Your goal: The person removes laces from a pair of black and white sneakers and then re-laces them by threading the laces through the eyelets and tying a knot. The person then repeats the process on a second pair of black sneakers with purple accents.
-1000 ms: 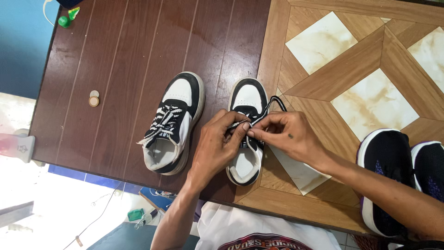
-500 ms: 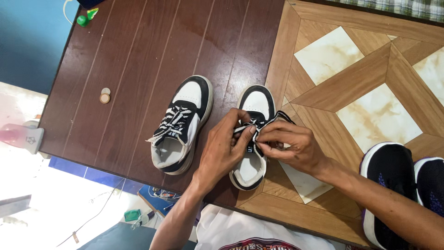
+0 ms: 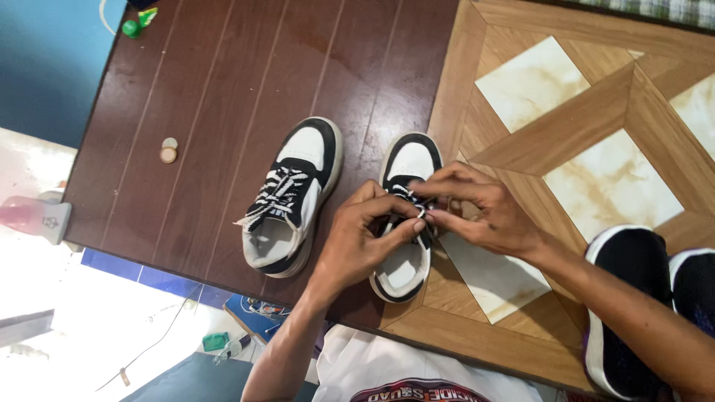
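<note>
Far to your left, a pink and white bottle (image 3: 33, 218) sits past the edge of the dark brown table (image 3: 223, 97). Up at the top corner of the table is a small green cap (image 3: 132, 29). A bit lower, two little round caps (image 3: 169, 150) lie side by side on the wood. Next comes the left shoe (image 3: 287, 197), black and white, standing on the table with its toe pointing away from you. Its black and white striped lace is already tied across the top. Just beside it is the right shoe (image 3: 406, 216), the same kind, with its toe also pointing away. It sits right where the dark wood meets the light patterned table top (image 3: 566, 126). Your left hand (image 3: 357, 238) is over the middle of this shoe, and its thumb and first finger pinch the lace (image 3: 417, 205). Your right hand (image 3: 477, 208) comes in from the other side and pinches the same lace, so your fingertips almost meet. The lace is mostly hidden under your fingers, so it is hard to tell if there is a knot. Far to the right, by your right arm, are two black shoes (image 3: 655, 298) with white soles.
</note>
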